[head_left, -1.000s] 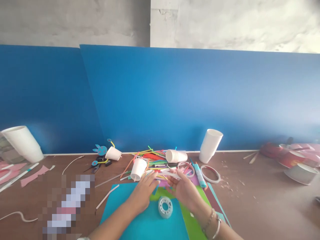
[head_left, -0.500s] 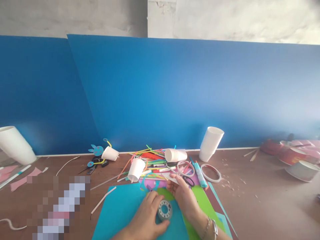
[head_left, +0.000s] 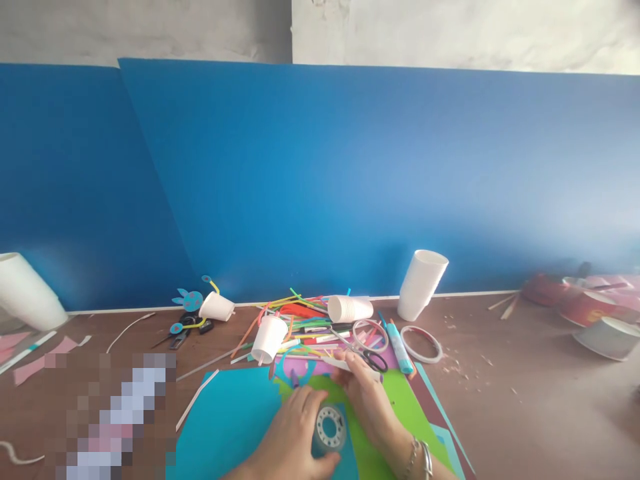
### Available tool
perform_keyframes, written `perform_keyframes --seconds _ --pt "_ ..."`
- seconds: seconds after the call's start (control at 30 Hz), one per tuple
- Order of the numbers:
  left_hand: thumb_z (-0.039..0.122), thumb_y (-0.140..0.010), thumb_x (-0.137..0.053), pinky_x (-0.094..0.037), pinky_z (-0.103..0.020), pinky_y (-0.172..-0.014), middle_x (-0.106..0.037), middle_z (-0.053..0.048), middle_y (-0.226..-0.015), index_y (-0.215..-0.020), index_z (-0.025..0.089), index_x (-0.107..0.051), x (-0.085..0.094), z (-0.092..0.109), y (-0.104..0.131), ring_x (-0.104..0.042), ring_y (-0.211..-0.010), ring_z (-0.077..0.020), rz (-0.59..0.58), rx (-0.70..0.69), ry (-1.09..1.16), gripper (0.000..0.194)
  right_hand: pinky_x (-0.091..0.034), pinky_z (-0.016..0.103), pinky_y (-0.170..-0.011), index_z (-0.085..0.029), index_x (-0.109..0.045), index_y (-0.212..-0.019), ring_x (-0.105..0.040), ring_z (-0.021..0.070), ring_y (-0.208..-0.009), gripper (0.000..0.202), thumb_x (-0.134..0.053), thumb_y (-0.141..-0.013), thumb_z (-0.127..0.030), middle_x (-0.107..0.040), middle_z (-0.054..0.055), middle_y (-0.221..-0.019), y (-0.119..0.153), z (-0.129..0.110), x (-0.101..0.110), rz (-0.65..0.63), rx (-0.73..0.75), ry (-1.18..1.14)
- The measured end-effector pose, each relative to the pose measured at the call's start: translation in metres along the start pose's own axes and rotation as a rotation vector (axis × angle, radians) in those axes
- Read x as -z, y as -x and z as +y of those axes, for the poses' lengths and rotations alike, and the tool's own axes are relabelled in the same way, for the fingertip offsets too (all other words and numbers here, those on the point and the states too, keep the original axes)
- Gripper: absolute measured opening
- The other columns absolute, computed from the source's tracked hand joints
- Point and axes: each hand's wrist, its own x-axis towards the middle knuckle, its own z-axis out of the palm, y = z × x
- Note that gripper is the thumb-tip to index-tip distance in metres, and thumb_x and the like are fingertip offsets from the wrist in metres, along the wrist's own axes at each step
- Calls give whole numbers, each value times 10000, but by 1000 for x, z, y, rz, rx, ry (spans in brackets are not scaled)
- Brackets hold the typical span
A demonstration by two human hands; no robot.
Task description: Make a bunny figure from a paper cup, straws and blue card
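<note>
My left hand (head_left: 295, 430) curls around a roll of clear tape (head_left: 330, 428), its fingers and thumb on either side of the roll, over the blue paper (head_left: 230, 413). Between the fingers of my right hand (head_left: 367, 393) is a slim white flat piece (head_left: 340, 364); whether it is paper or a tool, I cannot tell. Green paper (head_left: 405, 407) lies beneath that hand. Just beyond it are black-handled scissors (head_left: 375, 360), and a blue glue tube (head_left: 400, 347) lies to their right.
Straws and markers (head_left: 310, 327) lie heaped at the back, with a white paper cup (head_left: 270, 339) and stacked cups (head_left: 350, 309) on them. A taller cup stack (head_left: 423, 285) leans by the blue partition (head_left: 320, 180). A decorated cup (head_left: 217, 307) lies left; bowls (head_left: 607, 338) are right.
The white piece in my right hand now points more to the left, and the scissors show more. My left hand stays around the tape. The view has shifted slightly.
</note>
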Motion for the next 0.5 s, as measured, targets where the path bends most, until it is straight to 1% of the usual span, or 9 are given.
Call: perform_keyframes --seconds 0.07,0.13,0.2,0.3,0.37,0.43,0.47,0.5 --pt "210 -615 -655 -425 -392 -926 -569 -121 -1099 -1076 154 -548 -7 5 -4 -513 -1047 -284 9 43 10 476 -447 301 -654 -211 -665 -754 -532 172 -633 254 -662 -742 -465 -576 -1 -653 3 -2 -1 -6 9 29" --pt "196 -624 -641 -437 -391 -905 -578 -113 -1060 -1036 149 -562 -13 7 -5 -524 -1020 -277 18 55 24 422 -431 282 -599 -213 -625 -741 -498 155 -579 248 -663 -738 -458 -523 -22 -593 5 -5 -1 -30 -10 21" --pt "192 -637 -634 -441 -389 -908 -573 -109 -1075 -1070 153 -562 -15 4 -5 -524 -1036 -277 20 42 37 441 -412 262 -542 -216 -579 -731 -485 146 -558 254 -662 -732 -457 -511 -28 -591 6 -11 -1 -41 -26 57" --pt "215 -655 -644 -464 -378 -899 -562 -118 -1123 -1143 166 -552 -16 -6 -4 -539 -1052 -282 -11 28 32 500 -316 235 -456 -208 -524 -639 -416 115 -481 319 -623 -760 -486 -478 -39 -526 5 -24 -1 -14 9 276" --pt "293 -669 -682 -469 -397 -909 -553 -139 -1190 -1211 176 -530 -17 -13 -2 -532 -1097 -313 -16 6 -16 575 -249 236 -431 -206 -499 -581 -331 92 -423 382 -595 -772 -522 -406 -61 -449 3 -33 0 25 32 421" --pt "424 -688 -708 -455 -432 -940 -552 -151 -1244 -1274 201 -502 -22 -18 3 -514 -1145 -347 29 -67 -107 659 -213 239 -418 -215 -472 -561 -272 82 -395 408 -593 -752 -555 -341 -83 -406 0 -42 2 49 18 508" --pt "479 -720 -685 -439 -442 -962 -569 -143 -1244 -1285 224 -501 -25 -18 7 -520 -1149 -345 70 -126 -164 647 -209 238 -414 -221 -454 -560 -262 81 -389 412 -595 -739 -564 -330 -89 -397 -1 -45 2 47 6 551" --pt "495 -763 -647 -434 -438 -971 -602 -128 -1213 -1267 249 -523 -28 -17 11 -547 -1123 -329 136 -182 -229 574 -214 237 -413 -226 -439 -560 -269 82 -387 411 -603 -727 -564 -342 -89 -392 -2 -48 3 34 -5 592"
